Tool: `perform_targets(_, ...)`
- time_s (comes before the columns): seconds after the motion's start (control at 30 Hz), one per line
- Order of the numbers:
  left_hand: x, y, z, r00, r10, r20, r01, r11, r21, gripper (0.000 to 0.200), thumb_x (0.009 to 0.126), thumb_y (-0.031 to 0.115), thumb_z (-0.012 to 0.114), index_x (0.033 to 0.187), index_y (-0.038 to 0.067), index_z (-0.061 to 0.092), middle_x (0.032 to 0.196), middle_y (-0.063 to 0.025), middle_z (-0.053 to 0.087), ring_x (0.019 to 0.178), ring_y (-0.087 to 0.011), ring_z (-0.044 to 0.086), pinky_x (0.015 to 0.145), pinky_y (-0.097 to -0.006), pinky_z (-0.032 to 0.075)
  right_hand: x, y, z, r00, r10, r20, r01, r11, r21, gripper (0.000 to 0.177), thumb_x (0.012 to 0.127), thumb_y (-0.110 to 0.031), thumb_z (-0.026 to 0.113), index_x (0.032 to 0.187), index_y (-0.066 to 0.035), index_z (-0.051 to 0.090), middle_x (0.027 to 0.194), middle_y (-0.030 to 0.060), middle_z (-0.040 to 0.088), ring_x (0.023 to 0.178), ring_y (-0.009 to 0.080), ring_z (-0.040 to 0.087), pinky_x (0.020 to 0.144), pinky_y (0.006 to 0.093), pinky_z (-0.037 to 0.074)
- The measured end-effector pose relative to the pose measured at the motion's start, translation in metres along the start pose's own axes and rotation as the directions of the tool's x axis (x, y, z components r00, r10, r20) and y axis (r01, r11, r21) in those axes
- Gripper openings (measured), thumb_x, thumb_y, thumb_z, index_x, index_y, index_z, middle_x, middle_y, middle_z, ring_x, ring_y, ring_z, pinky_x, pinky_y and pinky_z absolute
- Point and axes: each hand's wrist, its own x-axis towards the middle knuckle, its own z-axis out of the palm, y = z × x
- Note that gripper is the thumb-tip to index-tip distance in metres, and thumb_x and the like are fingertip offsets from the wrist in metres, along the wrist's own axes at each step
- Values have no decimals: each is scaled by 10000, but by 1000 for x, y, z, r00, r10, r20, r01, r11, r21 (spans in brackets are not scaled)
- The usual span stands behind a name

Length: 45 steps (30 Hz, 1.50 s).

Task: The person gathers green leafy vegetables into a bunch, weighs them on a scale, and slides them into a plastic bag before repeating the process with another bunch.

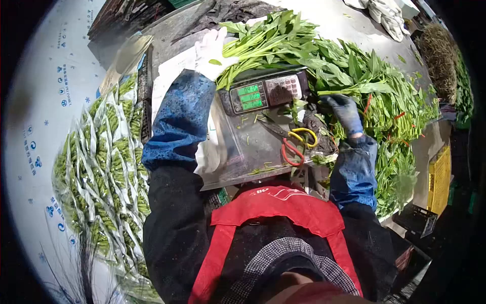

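Observation:
My left hand (213,54), in a white glove, lies at the cut stem ends of a bunch of leafy greens (273,43) on the digital scale (243,96). Its fingers are stretched out, and a small loose leaf lies on the glove. My right hand (346,112), in a dark, stained glove, is closed at the scale's right side, with its fingertips around a leafy green stem (349,91). Scissors (296,142) with one red and one yellow handle lie on the metal worktop in front of the scale. The scale's display glows green.
Greens tied with red bands (390,131) are heaped on the right. Plastic-wrapped bundles of green stalks (101,177) cover the left side. A dark cloth (223,17) lies at the back, and a yellow crate (439,180) stands at the far right.

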Motion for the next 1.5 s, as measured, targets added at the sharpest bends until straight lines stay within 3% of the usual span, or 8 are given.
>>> perform_targets(0.17, 9, 32, 37, 981, 31, 191, -59, 988, 146, 1171, 489, 381, 775, 1348, 80, 39, 1319, -228, 257, 1230, -373, 236, 995, -519, 178, 65, 8, 96, 873, -302, 384, 385, 909, -160, 430, 838, -360, 500, 1033, 18, 562, 948, 139, 612, 807, 206, 591, 752, 287, 442)
perform_targets(0.43, 54, -47, 67, 908, -76, 411, 167, 967, -191, 1108, 495, 518, 726, 1349, 170, 112, 1295, -251, 308, 1210, -417, 265, 963, -519, 244, 156, -39, 151, 863, 174, 475, -241, 967, 84, 532, 789, -519, 498, 749, 7, 570, 564, 78, 538, 449, 190, 532, 421, 293, 435)
perform_targets(0.6, 60, -55, 76, 773, -296, 561, 361, 933, -5, 990, 570, 695, 555, 1355, 273, 124, 1344, -244, 212, 1254, -438, 123, 1013, -514, 108, 199, -37, 192, 990, -38, 138, 98, 885, -455, 736, 755, -608, 447, 1075, 54, 490, 949, 268, 567, 928, 403, 527, 842, 395, 381)
perform_targets(0.77, 39, -77, 129, 898, -94, 429, 285, 867, -408, 616, 721, 554, 534, 1222, 209, 438, 1221, -28, 479, 1201, -238, 331, 986, -562, -58, 174, -24, 258, 899, -248, -360, 283, 958, 46, 855, 773, -443, 561, 1274, 115, 151, 1307, 300, 221, 1238, 367, 195, 1029, 365, 142)
perform_targets(1.0, -95, -62, 53, 768, -295, 568, 454, -375, -808, 412, 816, 250, 563, 1145, 22, 470, 1004, -55, 572, 865, -145, 541, 762, -271, 449, 99, -37, 322, 797, -588, -140, 570, 808, -145, 720, 807, -274, 552, 1310, 46, 148, 1333, 258, 208, 1223, 373, 220, 1016, 360, 184)
perform_targets(1.27, -286, -173, 60, 464, -648, 603, 812, 38, -583, 655, 803, 445, 508, 1255, 1, 346, 1201, -122, 460, 1103, -204, 427, 931, -310, 321, 14, 1, 472, 857, -431, 284, 460, 887, -42, 749, 807, -322, 525, 1313, 51, 119, 1327, 274, 200, 1244, 389, 181, 1024, 383, 163)
perform_targets(1.33, -296, -143, 26, 601, -669, 439, 779, 364, -511, 741, 775, 505, 499, 1297, 29, 274, 1250, -185, 404, 1161, -314, 374, 968, -339, 278, 19, 36, 492, 837, -285, 468, 480, 792, -377, 657, 809, -333, 504, 1294, 24, 243, 1240, 281, 356, 1184, 412, 297, 987, 413, 239)
perform_targets(1.5, -316, -147, 38, 595, -786, 167, 785, 613, 88, 849, 757, 602, 431, 1304, -7, 204, 1261, -247, 350, 1150, -348, 377, 955, -411, 291, 16, 34, 448, 725, -687, -47, 592, 657, -467, 351, 709, -264, 604, 1017, -102, 559, 1064, 198, 505, 1007, 346, 464, 846, 420, 379)
